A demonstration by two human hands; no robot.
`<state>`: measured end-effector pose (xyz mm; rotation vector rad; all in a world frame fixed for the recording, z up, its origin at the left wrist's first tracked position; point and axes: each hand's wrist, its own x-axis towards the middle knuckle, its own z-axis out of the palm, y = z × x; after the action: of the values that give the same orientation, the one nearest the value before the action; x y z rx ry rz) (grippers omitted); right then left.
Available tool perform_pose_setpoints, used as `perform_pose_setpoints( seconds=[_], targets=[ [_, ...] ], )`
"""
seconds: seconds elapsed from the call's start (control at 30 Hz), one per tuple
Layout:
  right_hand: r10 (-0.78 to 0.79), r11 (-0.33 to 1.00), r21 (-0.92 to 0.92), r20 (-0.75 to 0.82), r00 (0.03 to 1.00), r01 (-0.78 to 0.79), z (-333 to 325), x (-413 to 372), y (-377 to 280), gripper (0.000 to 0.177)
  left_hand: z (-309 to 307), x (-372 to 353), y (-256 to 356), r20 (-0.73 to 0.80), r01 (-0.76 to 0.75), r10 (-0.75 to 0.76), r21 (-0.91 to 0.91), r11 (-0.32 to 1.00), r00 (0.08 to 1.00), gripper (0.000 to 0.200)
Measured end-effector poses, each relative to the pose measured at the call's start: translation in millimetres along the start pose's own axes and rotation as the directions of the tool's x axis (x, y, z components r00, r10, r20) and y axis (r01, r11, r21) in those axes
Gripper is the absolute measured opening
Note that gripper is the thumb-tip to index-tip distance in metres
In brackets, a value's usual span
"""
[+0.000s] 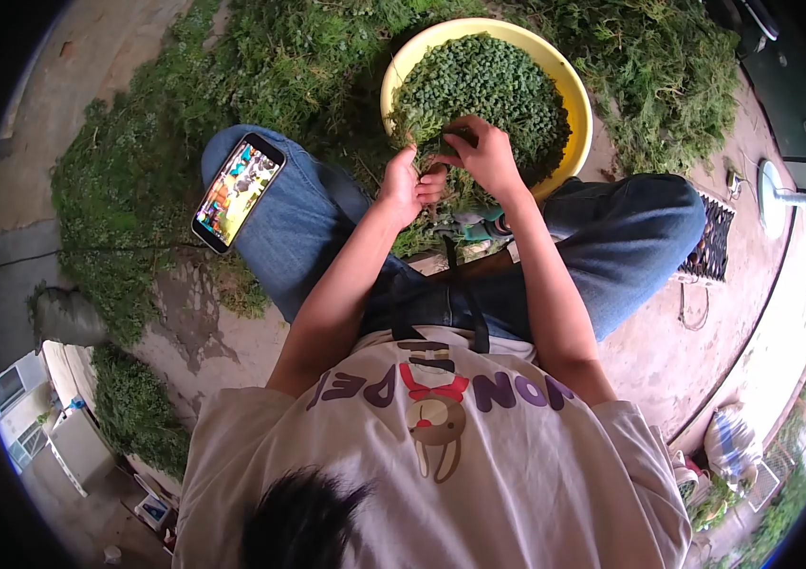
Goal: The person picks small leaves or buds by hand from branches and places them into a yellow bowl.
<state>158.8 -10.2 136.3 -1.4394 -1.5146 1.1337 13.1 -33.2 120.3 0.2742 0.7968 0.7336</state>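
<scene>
A yellow basin [578, 114] full of small green berries [488, 81] stands in front of me. At its near left edge my left hand [409, 187] is closed around the stems of a green sprig [417, 128]. Close beside it, over the near part of the basin, my right hand [484, 159] has its thumb and fingers pinched together at the sprig. Whatever is between those right fingertips is too small to make out.
Piles of green branches [317, 57] lie around the basin and to the left. A lit phone [239, 192] rests on my left knee. At the right are a black crate [709, 237] and a round white disc [771, 199]; a white sack [732, 444] sits lower right.
</scene>
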Motion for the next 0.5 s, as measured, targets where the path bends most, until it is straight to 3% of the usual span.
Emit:
perform_pose_setpoints(
  seconds=[0.13, 0.2, 0.33, 0.4, 0.43, 0.5],
  targets=[
    [0.001, 1.0, -0.008, -0.043, 0.999, -0.001, 0, 10, 24, 0.01, 5, 0, 2, 0.05, -0.048, 0.047, 0.015, 0.999, 0.998, 0.044],
    [0.101, 0.979, 0.187, -0.069, 0.993, -0.087, 3, 13, 34, 0.009, 6, -1, 3, 0.067, -0.071, 0.069, 0.031, 0.997, 0.995, 0.045],
    [0.205, 0.93, 0.331, -0.11, 0.973, -0.158, 4, 10, 25, 0.01, 8, 1, 2, 0.136, -0.102, 0.09, 0.083, 0.991, 0.987, 0.059],
    [0.183, 0.962, 0.252, -0.292, 0.939, -0.109, 9, 14, 34, 0.009, 9, 2, 1, 0.149, -0.101, 0.086, 0.102, 0.99, 0.985, 0.061],
    [0.183, 0.962, 0.251, -0.291, 0.939, -0.11, 8, 12, 27, 0.009, 10, 2, 2, 0.165, -0.113, 0.091, 0.126, 0.986, 0.982, 0.06],
    [-0.002, 0.999, -0.046, -0.39, 0.921, -0.018, 5, 6, 4, 0.005, 13, 2, 2, 0.181, -0.124, 0.097, 0.146, 0.982, 0.979, 0.059]
  ],
)
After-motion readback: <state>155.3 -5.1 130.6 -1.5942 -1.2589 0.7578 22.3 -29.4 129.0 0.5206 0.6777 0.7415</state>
